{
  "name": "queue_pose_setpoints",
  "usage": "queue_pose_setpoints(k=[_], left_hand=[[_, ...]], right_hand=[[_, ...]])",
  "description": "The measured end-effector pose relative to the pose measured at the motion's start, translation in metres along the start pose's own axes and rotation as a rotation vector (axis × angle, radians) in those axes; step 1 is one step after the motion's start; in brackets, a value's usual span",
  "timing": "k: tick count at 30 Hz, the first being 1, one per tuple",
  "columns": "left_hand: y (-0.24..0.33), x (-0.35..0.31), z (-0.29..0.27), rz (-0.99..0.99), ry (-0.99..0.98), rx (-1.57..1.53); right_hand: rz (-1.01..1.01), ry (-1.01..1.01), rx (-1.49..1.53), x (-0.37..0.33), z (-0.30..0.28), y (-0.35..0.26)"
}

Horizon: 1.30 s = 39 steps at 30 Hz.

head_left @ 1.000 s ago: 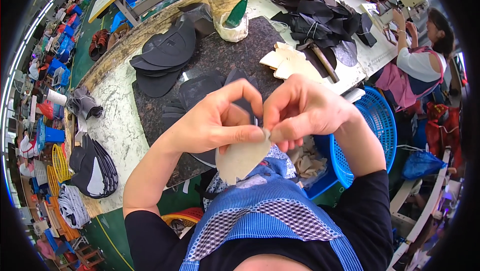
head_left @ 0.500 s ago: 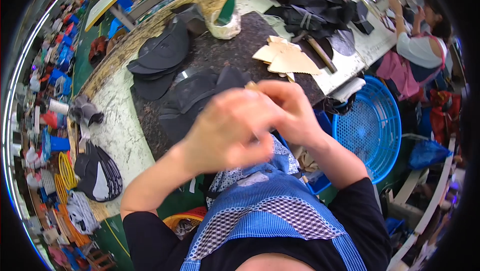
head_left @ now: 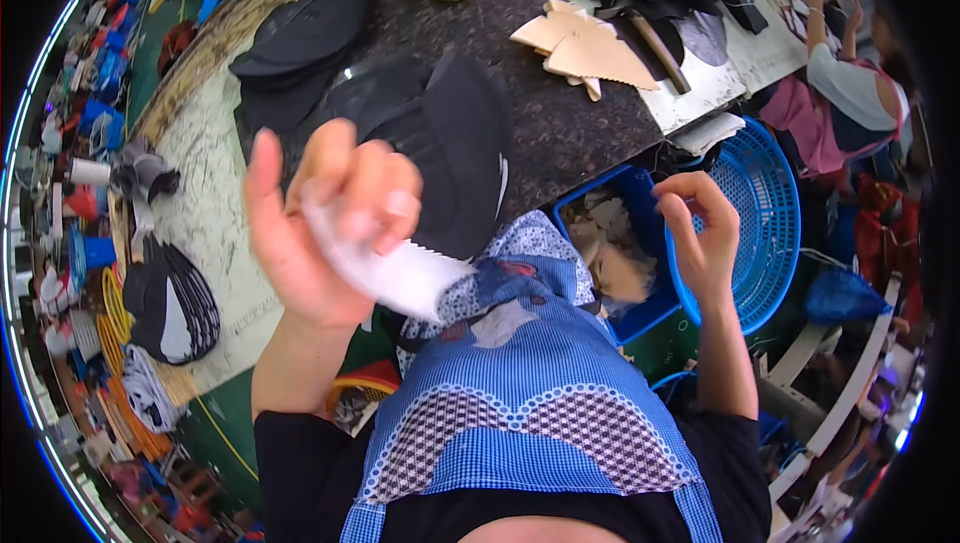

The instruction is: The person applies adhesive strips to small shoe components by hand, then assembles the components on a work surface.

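My left hand (head_left: 335, 223) is closed around a curved white piece with a serrated edge (head_left: 410, 278). The piece is smeared by motion and hangs over the front of my apron. Below that hand's far side, black curved pieces (head_left: 465, 143) lie stacked on the dark stone slab (head_left: 545, 158). My right hand (head_left: 705, 233) hovers at the side of a blue bin, its fingers bent and slightly apart with nothing seen in them. Inside the bin, a blurred tan scrap (head_left: 622, 271) shows among other pale scraps.
Tan serrated pieces (head_left: 600, 53) and a wooden-handled tool (head_left: 660, 53) lie on the slab's far right. The blue bin (head_left: 640, 328) stands beside a round blue basket (head_left: 785, 243). More black pieces (head_left: 300, 23) are stacked at far left. Another person (head_left: 850, 83) sits at far right.
My hands were together in front of me; they have moved apart, left and right. The white piece now shows in my left hand, and the blue bin's scraps have come into view.
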<state>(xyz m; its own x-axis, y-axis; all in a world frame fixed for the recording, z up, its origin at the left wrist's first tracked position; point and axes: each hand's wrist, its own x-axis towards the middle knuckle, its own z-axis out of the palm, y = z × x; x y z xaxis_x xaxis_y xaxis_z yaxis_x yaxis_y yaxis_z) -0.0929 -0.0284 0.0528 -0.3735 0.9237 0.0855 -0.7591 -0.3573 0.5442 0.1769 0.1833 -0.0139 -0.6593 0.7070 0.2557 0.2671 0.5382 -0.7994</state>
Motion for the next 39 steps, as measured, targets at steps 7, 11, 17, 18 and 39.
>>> queue_pose_setpoints(k=[7,11,17,18,39], left_hand=[[-0.006,-0.053,0.005,-0.086,-0.306,1.4],[0.018,-0.088,-0.005,-0.559,0.194,0.861],[0.024,-0.051,-0.048,-0.032,0.397,1.244],[0.021,-0.053,-0.055,-0.026,0.406,1.24],[-0.01,-0.07,-0.043,0.129,-0.356,2.105]], right_hand=[[0.219,-0.984,0.485,0.004,0.055,-0.09],[0.366,-0.906,0.711,0.011,0.055,-0.071],[-0.01,-0.665,0.198,0.084,0.106,-0.079],[-0.004,-0.697,0.176,0.085,0.11,-0.077],[-0.818,-0.199,-0.134,0.093,0.114,-0.078]])
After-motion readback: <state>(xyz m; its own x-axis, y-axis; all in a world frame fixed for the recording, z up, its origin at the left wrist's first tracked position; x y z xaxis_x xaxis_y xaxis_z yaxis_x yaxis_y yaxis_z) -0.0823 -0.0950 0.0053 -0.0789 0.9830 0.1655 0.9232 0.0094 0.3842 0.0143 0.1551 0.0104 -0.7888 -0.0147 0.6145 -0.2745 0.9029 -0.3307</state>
